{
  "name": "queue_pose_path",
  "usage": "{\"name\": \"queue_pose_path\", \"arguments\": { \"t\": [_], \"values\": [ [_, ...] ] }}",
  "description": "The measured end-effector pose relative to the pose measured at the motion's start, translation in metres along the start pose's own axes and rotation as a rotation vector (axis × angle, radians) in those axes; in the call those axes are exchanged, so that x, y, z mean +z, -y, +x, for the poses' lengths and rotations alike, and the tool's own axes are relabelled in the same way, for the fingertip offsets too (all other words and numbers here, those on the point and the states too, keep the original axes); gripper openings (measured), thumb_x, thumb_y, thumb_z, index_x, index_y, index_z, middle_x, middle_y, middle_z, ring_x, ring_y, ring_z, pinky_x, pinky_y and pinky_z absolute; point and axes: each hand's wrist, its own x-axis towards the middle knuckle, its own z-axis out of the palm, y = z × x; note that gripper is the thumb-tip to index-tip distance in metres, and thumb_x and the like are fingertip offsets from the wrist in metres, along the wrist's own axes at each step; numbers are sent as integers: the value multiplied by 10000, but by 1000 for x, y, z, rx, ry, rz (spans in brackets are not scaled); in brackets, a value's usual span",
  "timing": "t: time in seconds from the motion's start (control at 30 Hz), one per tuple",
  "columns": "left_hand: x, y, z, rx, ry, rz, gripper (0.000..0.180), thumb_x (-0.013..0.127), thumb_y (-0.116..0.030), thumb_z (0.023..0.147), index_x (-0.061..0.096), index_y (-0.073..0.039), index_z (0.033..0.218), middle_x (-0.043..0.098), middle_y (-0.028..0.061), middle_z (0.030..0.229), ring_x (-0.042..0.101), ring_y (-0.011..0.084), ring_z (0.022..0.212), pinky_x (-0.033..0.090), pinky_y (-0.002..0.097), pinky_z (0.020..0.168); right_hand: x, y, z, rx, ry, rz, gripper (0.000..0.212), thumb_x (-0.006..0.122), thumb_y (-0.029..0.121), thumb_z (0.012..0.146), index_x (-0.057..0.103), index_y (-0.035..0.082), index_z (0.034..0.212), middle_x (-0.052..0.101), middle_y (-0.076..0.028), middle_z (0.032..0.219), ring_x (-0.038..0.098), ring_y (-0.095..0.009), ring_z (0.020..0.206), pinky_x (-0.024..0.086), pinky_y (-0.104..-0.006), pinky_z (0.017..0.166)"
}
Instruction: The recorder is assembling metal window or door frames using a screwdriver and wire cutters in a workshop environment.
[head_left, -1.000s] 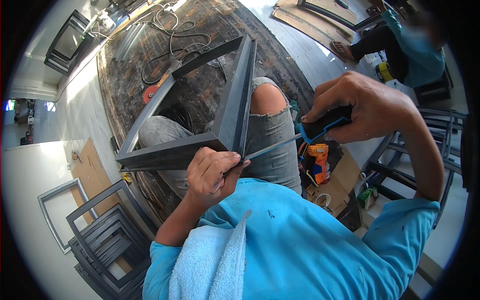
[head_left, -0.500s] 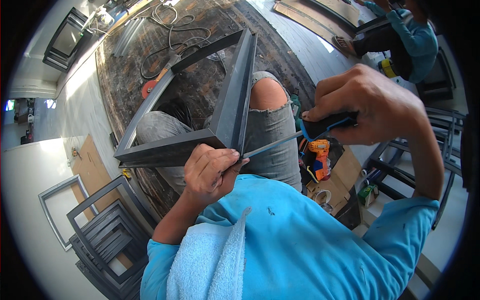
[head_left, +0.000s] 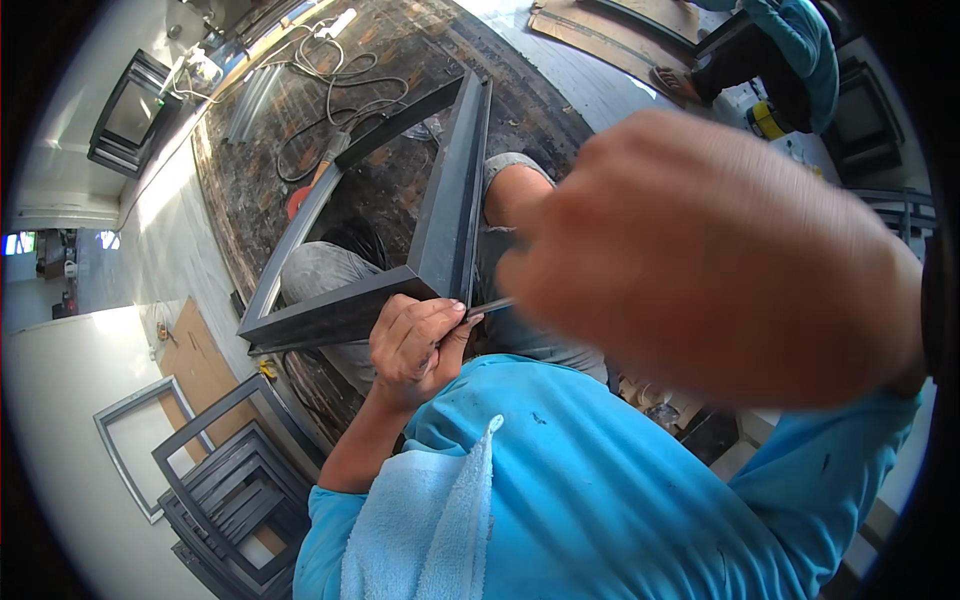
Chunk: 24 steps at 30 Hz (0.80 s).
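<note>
A dark grey metal frame (head_left: 345,307) rests tilted across my legs, one corner toward me. My left hand (head_left: 415,345) is closed at that near corner, thumb and fingertips pinched beside the edge. Against the same spot sits the tip of a screwdriver (head_left: 493,305), of which only a short piece of thin shaft shows. My right hand (head_left: 700,260), large and smeared by motion, is closed around its handle, which the hand itself hides. Whether a screw sits at the tip is too small to tell.
Several dark frames (head_left: 215,490) lean stacked at the lower left. Beyond my knees, a grinder with a red disc (head_left: 298,203) and a looped cable (head_left: 385,85) lie on the stained board. At the upper right another person in a blue shirt (head_left: 800,45) works near a cardboard sheet (head_left: 600,45).
My right hand has swung left and up toward the camera, turning so it covers the screwdriver handle and the orange tool behind. My left hand stays at the frame's corner.
</note>
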Motion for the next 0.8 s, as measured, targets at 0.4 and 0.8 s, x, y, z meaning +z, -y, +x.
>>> {"name": "queue_pose_path", "arguments": {
  "t": [0.4, 0.8],
  "values": [
    [3, -3, 2, -43, 55, -12, 259, 830, 24, 750, 660, -47, 932, 657, 59, 849, 606, 212, 764, 494, 333, 674, 119, -64, -41, 194, -255, 568, 358, 737, 82, 720, 686, -1, 1064, 723, -153, 907, 729, -274, 777, 591, -363, 727],
    [-10, -11, -6, -219, 118, 24, 330, 837, 31, 762, 626, -22, 1009, 627, 112, 992, 606, 213, 857, 499, 314, 759, 227, -33, 1, 276, -634, 1745, 534, 744, 209, 908, 526, -61, 1313, 654, -64, 1135, 607, -150, 1068, 496, -305, 947]
  ]
}}
